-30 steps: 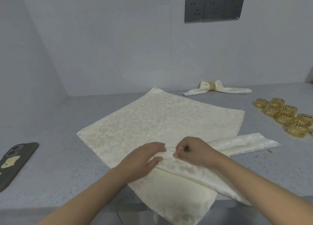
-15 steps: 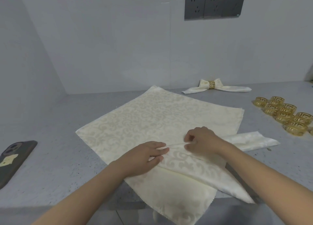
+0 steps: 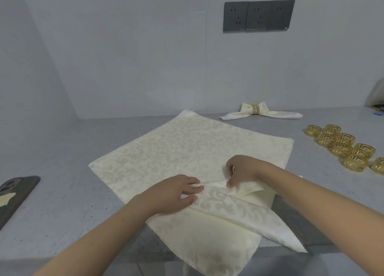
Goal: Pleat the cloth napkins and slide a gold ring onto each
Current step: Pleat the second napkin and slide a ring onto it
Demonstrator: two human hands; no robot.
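The right hand (image 3: 242, 169) is sliding further along the fold than half a second ago, its fingers now pinching up the next pleat in the cream damask napkin (image 3: 187, 151) spread mid-tabletop, its near corner overhanging the front edge. The left hand (image 3: 176, 192) is staying put, fingers fairly flat, pressing the finished pleats down. The pleating looks only begun; the gold rings (image 3: 340, 145) are waiting untouched near the right edge.

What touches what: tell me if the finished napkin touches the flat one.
Apart. The head view shows bare grey counter between the finished napkin and the flat napkin's far corner.
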